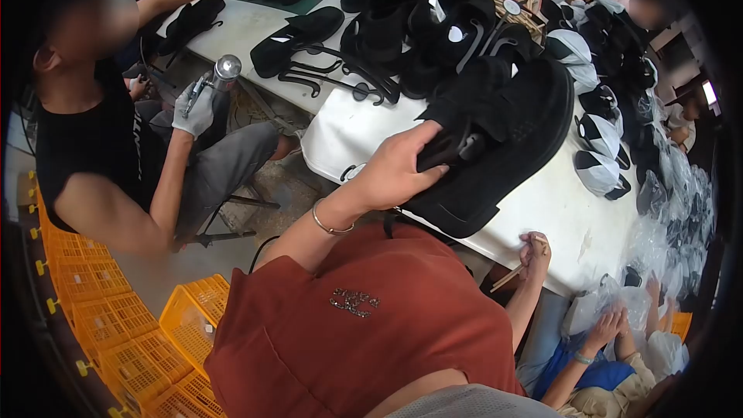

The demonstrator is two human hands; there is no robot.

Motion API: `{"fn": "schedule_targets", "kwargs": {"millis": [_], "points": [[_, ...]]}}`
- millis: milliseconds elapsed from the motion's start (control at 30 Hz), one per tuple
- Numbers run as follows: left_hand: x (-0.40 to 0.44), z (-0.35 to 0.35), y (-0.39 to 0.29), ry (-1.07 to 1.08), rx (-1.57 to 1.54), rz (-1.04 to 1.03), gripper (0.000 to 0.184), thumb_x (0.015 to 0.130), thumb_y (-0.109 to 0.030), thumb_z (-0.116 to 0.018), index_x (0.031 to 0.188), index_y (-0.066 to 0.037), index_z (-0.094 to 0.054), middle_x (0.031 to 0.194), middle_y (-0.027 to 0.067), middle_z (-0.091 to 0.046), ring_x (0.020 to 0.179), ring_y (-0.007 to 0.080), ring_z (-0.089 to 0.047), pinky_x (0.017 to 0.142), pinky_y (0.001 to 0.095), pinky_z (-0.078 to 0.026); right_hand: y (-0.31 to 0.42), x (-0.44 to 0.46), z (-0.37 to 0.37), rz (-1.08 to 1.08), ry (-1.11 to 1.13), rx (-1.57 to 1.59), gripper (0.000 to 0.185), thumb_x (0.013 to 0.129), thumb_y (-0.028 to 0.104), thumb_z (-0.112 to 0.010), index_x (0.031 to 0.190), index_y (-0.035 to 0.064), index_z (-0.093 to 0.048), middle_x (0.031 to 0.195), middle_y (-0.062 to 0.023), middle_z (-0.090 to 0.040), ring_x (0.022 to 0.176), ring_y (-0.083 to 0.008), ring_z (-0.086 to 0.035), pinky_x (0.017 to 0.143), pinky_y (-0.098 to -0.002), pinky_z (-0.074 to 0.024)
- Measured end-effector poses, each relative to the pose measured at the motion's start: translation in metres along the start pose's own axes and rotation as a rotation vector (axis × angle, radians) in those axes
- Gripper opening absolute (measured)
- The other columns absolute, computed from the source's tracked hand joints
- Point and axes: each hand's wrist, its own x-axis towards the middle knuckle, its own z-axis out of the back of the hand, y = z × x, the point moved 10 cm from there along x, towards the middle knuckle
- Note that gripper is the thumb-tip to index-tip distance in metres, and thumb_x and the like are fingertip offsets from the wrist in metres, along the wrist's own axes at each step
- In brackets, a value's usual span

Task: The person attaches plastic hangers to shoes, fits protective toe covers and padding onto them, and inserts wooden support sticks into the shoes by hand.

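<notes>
A black shoe (534, 135) with a matte, fabric-like upper, a broad strap and a thick dark sole with a stepped heel is tilted over the near edge of the white table (576, 236); whether it touches the tabletop I cannot tell. The person's left hand (396, 169) holds it, thumb and fingers closed about the rim of its opening. The right hand (534, 255), just off the table's near edge, has its fingers curled around a thin, pale, wooden-looking stick (505, 280). Toward the table's far side lie a heap of similar black shoes (383, 39), curved glossy black hangers (333, 70) and a basket (507, 1) of pale sticks. Along the table's right side, shoes with smooth white linings (601, 159) adjoin crinkled clear plastic bags (658, 251). Left of the table, a white-gloved co-worker holds a spray gun (220, 75) with a rounded metal cup; latticed orange crates (116, 340) stand below.
</notes>
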Motion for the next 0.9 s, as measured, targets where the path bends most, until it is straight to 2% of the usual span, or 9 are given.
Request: {"fn": "schedule_targets", "kwargs": {"millis": [33,100,267,433,633,700,733,867,900], "points": [[-0.003,0.004,0.002,-0.007,0.001,0.001,0.045,0.088,-0.002,-0.070,0.129,0.005,-0.053,0.113,0.0098,-0.061,0.104,0.0132,-0.056,0.095,0.0296,-0.046,0.000,0.001,0.001,0.004,-0.004,-0.008,0.017,0.097,0.022,-0.068,0.098,0.0053,-0.064,0.088,-0.0116,-0.069,0.044,-0.0072,-0.045,0.037,-0.0205,-0.0245],[-0.010,0.026,-0.009,-0.173,0.067,-0.154,0.047,0.083,-0.006,-0.074,0.124,0.003,-0.053,0.102,0.0235,-0.064,0.093,0.0408,-0.063,0.084,0.0412,-0.050,0.000,0.001,0.001,0.005,-0.001,-0.015,0.018,0.097,0.023,-0.068,0.098,0.0053,-0.064,0.087,-0.0113,-0.069,0.044,-0.0072,-0.044,0.037,-0.0207,-0.0240],[-0.017,0.061,0.015,-0.244,-0.098,-0.053,0.047,0.085,-0.005,-0.073,0.127,0.004,-0.054,0.112,0.0199,-0.065,0.103,0.0289,-0.065,0.094,0.0356,-0.049,-0.003,0.004,0.004,0.000,-0.008,-0.025,0.017,0.097,0.021,-0.068,0.097,0.0053,-0.064,0.087,-0.0111,-0.069,0.044,-0.0072,-0.044,0.037,-0.0210,-0.0235],[-0.007,0.123,-0.005,-0.427,0.101,-0.115,0.038,0.084,-0.010,-0.072,0.118,0.000,-0.058,0.097,0.0209,-0.067,0.089,0.0349,-0.067,0.083,0.0377,-0.051,0.001,0.001,0.001,-0.006,-0.032,-0.062,0.013,0.099,0.018,-0.066,0.097,0.0052,-0.063,0.086,-0.0108,-0.070,0.044,-0.0072,-0.044,0.036,-0.0211,-0.0242],[0.021,0.205,-0.041,-0.776,0.541,-0.225,0.042,0.083,-0.017,-0.074,0.119,0.000,-0.059,0.104,0.0255,-0.068,0.101,0.0452,-0.065,0.087,0.0462,-0.052,0.000,0.004,0.001,0.001,-0.023,-0.069,0.015,0.099,0.019,-0.066,0.097,0.0046,-0.063,0.087,-0.0105,-0.070,0.044,-0.0076,-0.046,0.036,-0.0216,-0.0249],[0.042,0.239,-0.042,-0.836,0.762,-0.167,0.044,0.084,-0.018,-0.073,0.122,0.000,-0.059,0.106,0.0236,-0.070,0.102,0.0434,-0.066,0.089,0.0443,-0.051,0.006,0.000,-0.001,0.013,-0.041,-0.110,0.016,0.097,0.021,-0.067,0.095,0.0055,-0.062,0.085,-0.0099,-0.068,0.046,-0.0079,-0.048,0.037,-0.0203,-0.0253],[0.054,0.256,-0.040,-0.834,0.813,-0.070,0.041,0.084,-0.020,-0.071,0.120,-0.004,-0.060,0.107,0.0243,-0.069,0.105,0.0472,-0.062,0.087,0.0487,-0.050,0.007,-0.002,-0.002,0.014,-0.035,-0.110,0.016,0.097,0.021,-0.067,0.095,0.0055,-0.062,0.085,-0.0099,-0.068,0.046,-0.0079,-0.048,0.037,-0.0203,-0.0253],[0.098,0.319,-0.026,-0.858,1.038,-0.091,0.035,0.083,-0.015,-0.068,0.116,-0.005,-0.061,0.099,0.0204,-0.069,0.100,0.0425,-0.065,0.083,0.0517,-0.050,0.008,-0.002,-0.002,0.006,-0.051,-0.124,0.016,0.097,0.021,-0.067,0.095,0.0056,-0.061,0.086,-0.0093,-0.068,0.047,-0.0080,-0.048,0.037,-0.0208,-0.0256],[0.112,0.323,-0.031,-0.812,1.197,-0.197,0.034,0.082,-0.012,-0.066,0.115,-0.005,-0.062,0.098,0.0190,-0.070,0.099,0.0407,-0.066,0.083,0.0518,-0.051,0.007,-0.002,-0.001,-0.018,-0.062,-0.133,0.016,0.097,0.021,-0.067,0.095,0.0056,-0.061,0.086,-0.0090,-0.067,0.047,-0.0079,-0.048,0.037,-0.0209,-0.0256]]}}
